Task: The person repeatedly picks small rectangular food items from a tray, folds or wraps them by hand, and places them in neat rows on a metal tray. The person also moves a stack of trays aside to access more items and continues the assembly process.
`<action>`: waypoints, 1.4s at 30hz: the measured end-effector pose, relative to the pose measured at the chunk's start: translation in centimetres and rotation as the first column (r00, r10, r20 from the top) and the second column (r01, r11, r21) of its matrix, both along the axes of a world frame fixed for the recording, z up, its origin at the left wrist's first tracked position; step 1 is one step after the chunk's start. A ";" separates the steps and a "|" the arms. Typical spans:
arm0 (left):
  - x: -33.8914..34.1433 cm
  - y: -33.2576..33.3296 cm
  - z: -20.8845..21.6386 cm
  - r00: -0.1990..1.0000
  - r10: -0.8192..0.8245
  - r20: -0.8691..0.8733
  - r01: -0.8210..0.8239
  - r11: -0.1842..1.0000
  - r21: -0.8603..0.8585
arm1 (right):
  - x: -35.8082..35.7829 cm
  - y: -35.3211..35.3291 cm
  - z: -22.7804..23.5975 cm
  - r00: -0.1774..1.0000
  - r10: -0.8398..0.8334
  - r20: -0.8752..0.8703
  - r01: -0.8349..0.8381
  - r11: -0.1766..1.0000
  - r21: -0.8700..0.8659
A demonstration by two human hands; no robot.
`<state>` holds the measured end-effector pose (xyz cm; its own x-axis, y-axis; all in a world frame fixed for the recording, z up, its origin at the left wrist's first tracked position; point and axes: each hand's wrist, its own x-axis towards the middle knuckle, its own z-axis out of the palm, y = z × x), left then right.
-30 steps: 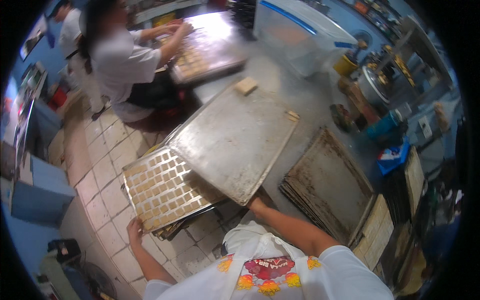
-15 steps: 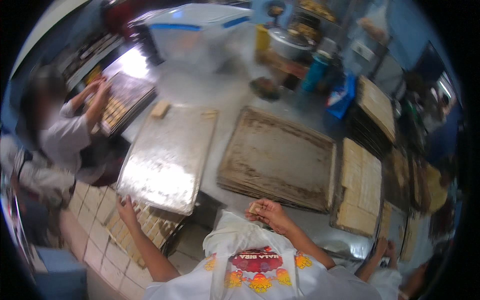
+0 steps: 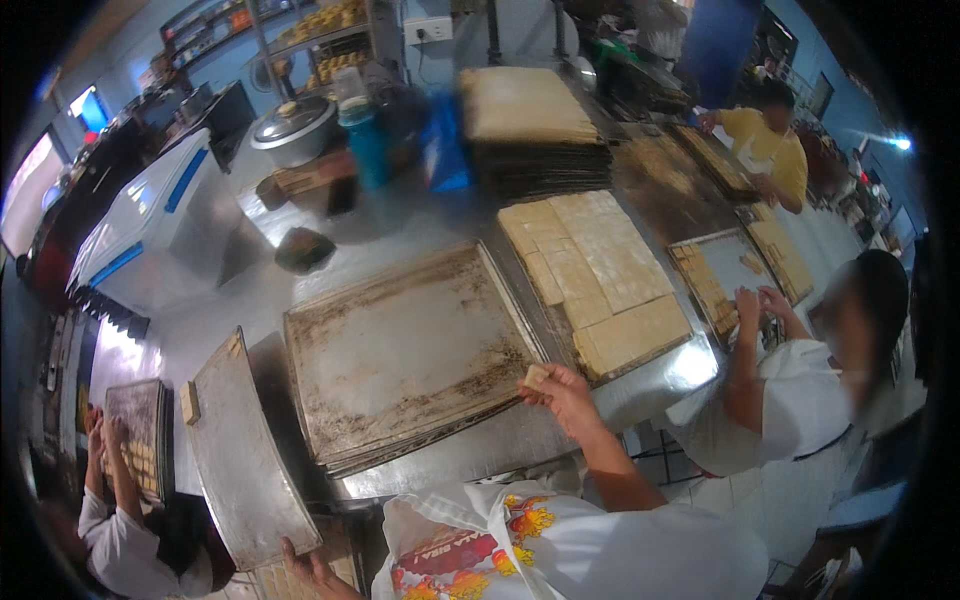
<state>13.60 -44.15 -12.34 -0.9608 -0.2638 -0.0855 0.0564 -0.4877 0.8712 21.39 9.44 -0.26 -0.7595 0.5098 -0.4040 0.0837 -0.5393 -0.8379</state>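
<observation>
My left hand (image 3: 312,572) grips the near corner of a shiny metal baking tray (image 3: 238,450), with its thumb at the rim. The tray reaches past the table's front edge. At its far end lie a few small pale dough strips (image 3: 235,345), and a light tan block (image 3: 190,403) sits by its left edge. My right hand (image 3: 568,402) pinches a small pale dough piece (image 3: 536,377) between thumb and fingers. That hand hovers by the near right corner of a stack of browned baking trays (image 3: 400,350), close to a tray of pale dough sheets (image 3: 598,268).
A tall stack of dark trays (image 3: 540,165) stands farther back. A lidded clear bin (image 3: 150,215), a pot (image 3: 293,130) and a teal bottle (image 3: 363,145) occupy the far left. Co-workers handle trays at left, right and far right. Below my tray is another filled tray (image 3: 300,582).
My view has swung to the right, so the table things appear farther left and more co-workers show. My left hand stays at the tray's corner; the right still holds the dough piece.
</observation>
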 end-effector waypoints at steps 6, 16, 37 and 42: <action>3.4 7.3 9.6 0.997 -0.078 -0.014 0.070 0.949 -0.308 | -0.1 2.7 -1.0 0.971 -0.240 -0.019 0.240 0.967 0.086; -5.4 5.7 9.6 0.905 -0.359 0.228 0.413 0.870 -0.269 | -3.3 2.2 -1.3 0.998 -0.061 0.000 0.056 0.925 0.375; -18.6 25.0 21.4 0.745 -0.630 0.218 0.586 0.462 -0.666 | 1.4 13.1 -0.7 0.866 -0.476 -0.154 0.356 0.369 0.858; -12.3 42.7 18.5 0.098 -0.948 0.304 0.910 -0.039 -0.413 | 8.0 26.0 -3.3 0.647 -0.763 0.010 0.109 0.106 0.988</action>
<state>1.31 -1.49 6.12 -0.3683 0.8936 -0.2565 -0.0873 0.2414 0.9665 29.37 35.41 -3.52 -0.1304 0.8912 0.4344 0.6276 0.4134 -0.6597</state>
